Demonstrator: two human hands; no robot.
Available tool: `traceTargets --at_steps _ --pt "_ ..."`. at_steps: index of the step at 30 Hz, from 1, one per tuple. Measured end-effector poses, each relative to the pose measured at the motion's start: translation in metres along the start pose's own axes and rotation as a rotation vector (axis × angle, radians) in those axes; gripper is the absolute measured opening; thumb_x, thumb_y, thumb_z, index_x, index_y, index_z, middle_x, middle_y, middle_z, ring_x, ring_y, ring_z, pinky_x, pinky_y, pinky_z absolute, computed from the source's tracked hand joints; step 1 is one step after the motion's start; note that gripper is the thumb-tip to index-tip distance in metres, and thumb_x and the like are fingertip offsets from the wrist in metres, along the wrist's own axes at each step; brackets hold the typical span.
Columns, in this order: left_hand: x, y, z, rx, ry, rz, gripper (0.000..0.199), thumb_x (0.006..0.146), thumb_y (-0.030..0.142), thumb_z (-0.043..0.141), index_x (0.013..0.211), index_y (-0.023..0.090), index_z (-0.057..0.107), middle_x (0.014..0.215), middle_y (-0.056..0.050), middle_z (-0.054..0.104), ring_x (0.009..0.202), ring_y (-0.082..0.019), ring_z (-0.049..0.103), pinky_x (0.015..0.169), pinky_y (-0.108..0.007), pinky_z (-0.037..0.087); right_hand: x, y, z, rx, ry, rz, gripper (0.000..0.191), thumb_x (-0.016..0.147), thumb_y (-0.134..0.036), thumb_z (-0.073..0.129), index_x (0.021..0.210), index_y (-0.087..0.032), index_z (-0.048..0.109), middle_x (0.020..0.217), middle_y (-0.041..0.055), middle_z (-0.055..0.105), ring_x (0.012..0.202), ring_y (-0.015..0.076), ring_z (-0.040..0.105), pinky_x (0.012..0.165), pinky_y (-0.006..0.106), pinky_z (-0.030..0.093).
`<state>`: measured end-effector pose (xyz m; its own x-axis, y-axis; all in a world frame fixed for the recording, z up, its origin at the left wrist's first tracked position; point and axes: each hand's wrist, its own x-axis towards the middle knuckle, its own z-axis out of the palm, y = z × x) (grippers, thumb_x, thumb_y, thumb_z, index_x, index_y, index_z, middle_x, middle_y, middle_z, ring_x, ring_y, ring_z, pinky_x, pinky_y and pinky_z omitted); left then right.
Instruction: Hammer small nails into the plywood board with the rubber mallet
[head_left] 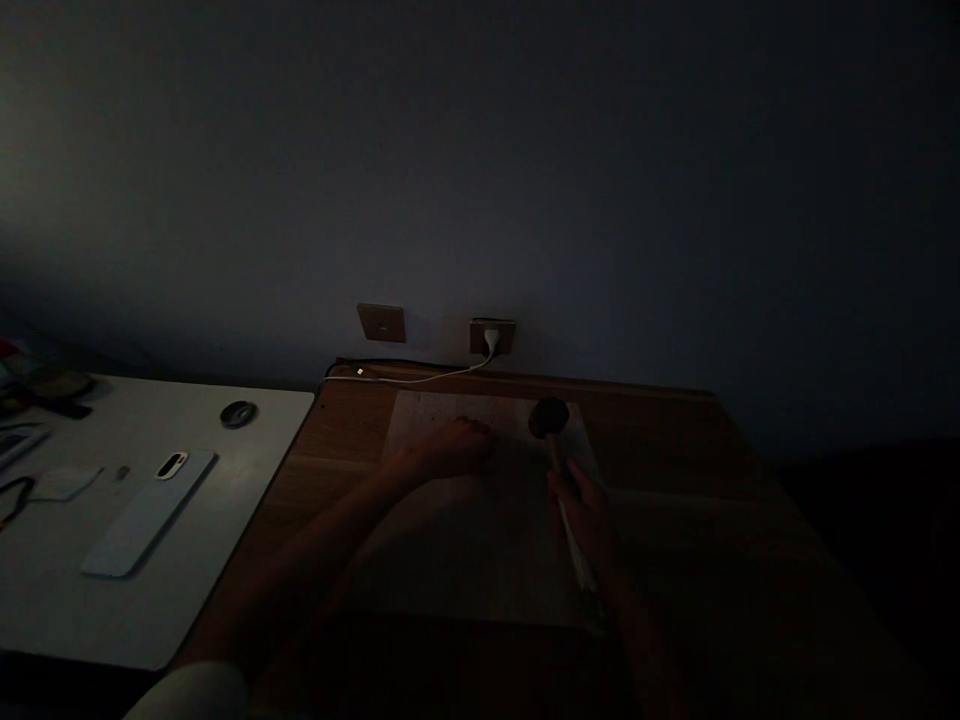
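Mallet [556,460], head view: gripped around its handle by the right hand [586,512], the nearer of the two. Long axis ran along the right side of the board [487,560], pointing away and slightly left, dark head at the far end, past the right fingers. The left hand [457,446] lay palm-down over the board's far part, left of the mallet's head and apart from it. Left fingers looked curled; too dark to tell whether they held anything. Head-to-board contact: could not tell.

head view | texts, labels: none readable | brands, numbers, signs: none readable
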<state>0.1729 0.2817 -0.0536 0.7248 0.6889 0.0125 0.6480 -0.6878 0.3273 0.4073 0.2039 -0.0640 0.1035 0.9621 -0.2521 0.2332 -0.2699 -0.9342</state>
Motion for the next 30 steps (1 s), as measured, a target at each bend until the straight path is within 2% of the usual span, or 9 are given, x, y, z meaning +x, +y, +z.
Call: traceTargets --at_steps 4,7,9,14,17,26,30 --pt "0.023 -0.010 0.002 -0.349 0.183 -0.105 0.024 0.085 0.009 0.063 0.102 0.018 0.076 0.105 -0.007 0.076 0.090 -0.018 0.071 0.084 -0.026 0.052 -0.005 -0.004 -0.006 0.059 0.040 0.016 0.046 0.074 -0.066 0.066 0.086 -0.024 0.055 0.052 -0.0090 0.048 0.036 0.0102 0.041 0.034 0.023 0.033" --pt "0.041 -0.019 0.012 -0.392 0.278 -0.186 0.030 0.085 0.007 0.058 0.107 0.017 0.076 0.108 -0.008 0.076 0.095 -0.019 0.071 0.088 -0.029 0.054 -0.008 -0.008 -0.010 0.041 0.072 0.005 0.045 0.073 -0.066 0.066 0.084 -0.024 0.056 0.051 -0.0082 0.048 0.037 0.0108 0.042 0.036 0.024 0.034" --pt "0.049 -0.025 0.020 -0.390 0.298 -0.202 0.032 0.083 0.006 0.059 0.108 0.016 0.075 0.107 -0.009 0.077 0.094 -0.020 0.071 0.088 -0.031 0.055 -0.009 -0.007 -0.012 0.034 0.077 0.005 0.045 0.073 -0.067 0.066 0.082 -0.024 0.056 0.050 -0.0076 0.048 0.038 0.0113 0.043 0.036 0.024 0.033" --pt "0.054 -0.036 0.035 -0.397 0.356 -0.227 0.026 0.085 0.010 0.061 0.106 0.015 0.075 0.107 -0.009 0.077 0.096 -0.021 0.071 0.091 -0.035 0.056 -0.009 0.002 -0.016 0.061 0.072 0.032 0.048 0.075 -0.068 0.065 0.093 -0.024 0.058 0.050 -0.0093 0.046 0.037 0.0119 0.042 0.036 0.024 0.035" --pt "0.055 -0.038 0.040 -0.399 0.370 -0.227 0.024 0.087 0.012 0.061 0.107 0.015 0.074 0.107 -0.009 0.078 0.095 -0.021 0.071 0.090 -0.035 0.056 -0.010 0.001 -0.015 0.050 0.069 0.028 0.047 0.074 -0.069 0.064 0.089 -0.024 0.057 0.050 -0.0089 0.047 0.037 0.0116 0.043 0.035 0.024 0.034" --pt "0.056 -0.030 0.043 -0.382 0.357 -0.159 0.020 0.087 0.012 0.062 0.102 0.016 0.075 0.105 -0.008 0.076 0.100 -0.020 0.069 0.095 -0.034 0.052 -0.010 -0.006 -0.004 0.081 0.032 0.025 0.045 0.076 -0.065 0.065 0.091 -0.024 0.056 0.051 -0.0095 0.046 0.038 0.0110 0.042 0.035 0.022 0.032" --pt "0.055 -0.030 0.041 -0.388 0.371 -0.184 0.016 0.088 0.015 0.062 0.098 0.016 0.075 0.103 -0.010 0.075 0.099 -0.022 0.069 0.093 -0.034 0.053 -0.005 -0.013 0.003 0.050 0.001 0.031 0.045 0.074 -0.064 0.065 0.092 -0.024 0.057 0.055 -0.0086 0.049 0.038 0.0110 0.044 0.035 0.023 0.034"
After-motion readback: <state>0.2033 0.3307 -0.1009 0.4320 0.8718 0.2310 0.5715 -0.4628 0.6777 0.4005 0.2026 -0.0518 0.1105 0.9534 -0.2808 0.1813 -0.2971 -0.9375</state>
